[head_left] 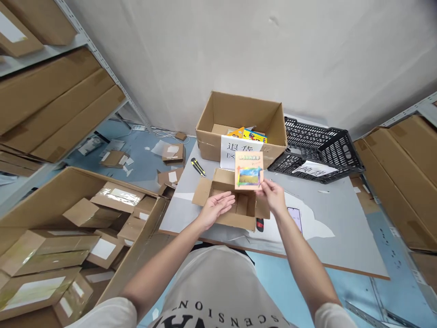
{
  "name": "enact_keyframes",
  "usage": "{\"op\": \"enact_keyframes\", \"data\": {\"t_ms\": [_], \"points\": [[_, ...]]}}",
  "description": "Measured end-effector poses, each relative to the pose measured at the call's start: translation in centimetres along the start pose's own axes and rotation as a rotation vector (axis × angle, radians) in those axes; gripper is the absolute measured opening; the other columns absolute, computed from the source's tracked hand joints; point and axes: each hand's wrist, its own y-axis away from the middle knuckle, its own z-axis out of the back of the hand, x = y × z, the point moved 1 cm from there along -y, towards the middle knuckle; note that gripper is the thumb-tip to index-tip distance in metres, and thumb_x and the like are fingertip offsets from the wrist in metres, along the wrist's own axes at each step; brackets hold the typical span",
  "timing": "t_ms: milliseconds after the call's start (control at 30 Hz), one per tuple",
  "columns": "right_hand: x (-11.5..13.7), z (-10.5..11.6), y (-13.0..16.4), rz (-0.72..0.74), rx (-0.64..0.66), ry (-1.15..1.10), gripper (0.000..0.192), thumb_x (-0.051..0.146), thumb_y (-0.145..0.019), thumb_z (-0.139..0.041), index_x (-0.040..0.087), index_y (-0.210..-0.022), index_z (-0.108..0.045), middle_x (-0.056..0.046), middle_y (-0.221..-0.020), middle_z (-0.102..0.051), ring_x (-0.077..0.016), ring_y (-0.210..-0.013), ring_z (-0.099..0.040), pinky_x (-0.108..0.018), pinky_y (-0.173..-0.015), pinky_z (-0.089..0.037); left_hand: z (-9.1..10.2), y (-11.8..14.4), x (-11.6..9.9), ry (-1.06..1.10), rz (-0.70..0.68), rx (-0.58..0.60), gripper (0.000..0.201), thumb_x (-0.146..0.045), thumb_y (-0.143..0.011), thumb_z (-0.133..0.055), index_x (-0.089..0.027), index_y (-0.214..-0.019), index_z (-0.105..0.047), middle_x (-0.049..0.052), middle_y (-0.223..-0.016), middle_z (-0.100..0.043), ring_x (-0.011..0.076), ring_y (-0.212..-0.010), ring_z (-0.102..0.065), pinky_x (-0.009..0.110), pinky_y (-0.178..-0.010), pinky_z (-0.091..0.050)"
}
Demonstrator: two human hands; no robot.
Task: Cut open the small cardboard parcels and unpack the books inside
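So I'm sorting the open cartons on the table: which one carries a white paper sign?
The larger carton at the back, with books inside. The small carton under the left hand has no sign.

We see a thin, square orange booklet (249, 170) with a green title band along its top and a bright landscape picture of blue sky and green ground at its centre. It stands upright, cover facing us, raised just above a small open brown cardboard box (229, 200). The box sits on the grey bench (334, 214), its flaps folded outward, and its inside looks empty, though part of it is hidden. The title lettering is too small for us to read.
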Motion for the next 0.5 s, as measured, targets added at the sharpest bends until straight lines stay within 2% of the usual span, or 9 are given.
{"op": "enact_keyframes", "data": {"t_ms": [167, 300, 400, 500], "points": [[4.4, -0.2, -11.1, 0.124, -0.048, -0.053, 0.025, 0.021, -0.076, -0.066, 0.013, -0.099, -0.068, -0.001, -0.080, -0.071, -0.0072, -0.055, -0.064, -0.019, -0.057, -0.058, 2.1, 1.1, 0.5, -0.078, -0.019, -0.131, 0.046, -0.037, -0.068, -0.075, -0.018, -0.108, -0.063, 0.014, -0.120, -0.061, 0.0261, -0.113, -0.056, 0.043, -0.104, -0.038], [6.5, -0.8, -18.7, 0.058, -0.144, -0.076, 0.012, 0.010, -0.084, -0.053, 0.009, -0.090, -0.064, -0.001, -0.067, -0.067, -0.0057, -0.050, -0.062, -0.014, -0.053, -0.056, 4.6, 2.7, 0.3, -0.096, -0.065, -0.294, 0.046, -0.038, -0.066, -0.075, -0.017, -0.105, -0.063, 0.013, -0.118, -0.062, 0.0252, -0.112, -0.057, 0.041, -0.103, -0.040], [6.5, -1.2, -22.0, -0.039, -0.275, -0.067, 0.009, 0.008, -0.086, -0.051, 0.010, -0.083, -0.059, 0.000, -0.061, -0.063, -0.0054, -0.048, -0.061, -0.013, -0.051, -0.055, 6.7, 4.1, 0.4, -0.084, -0.118, -0.431, 0.049, -0.040, -0.065, -0.076, -0.015, -0.104, -0.062, 0.014, -0.115, -0.064, 0.0251, -0.110, -0.059, 0.041, -0.101, -0.042], [5.9, -1.2, -23.3, -0.113, -0.358, -0.045, 0.009, 0.006, -0.084, -0.051, 0.011, -0.079, -0.056, 0.002, -0.059, -0.059, -0.0057, -0.047, -0.060, -0.012, -0.047, -0.054, 8.6, 5.4, 0.9, -0.080, -0.156, -0.540, 0.052, -0.042, -0.064, -0.075, -0.013, -0.105, -0.061, 0.015, -0.112, -0.065, 0.0255, -0.108, -0.060, 0.042, -0.099, -0.044]]}}
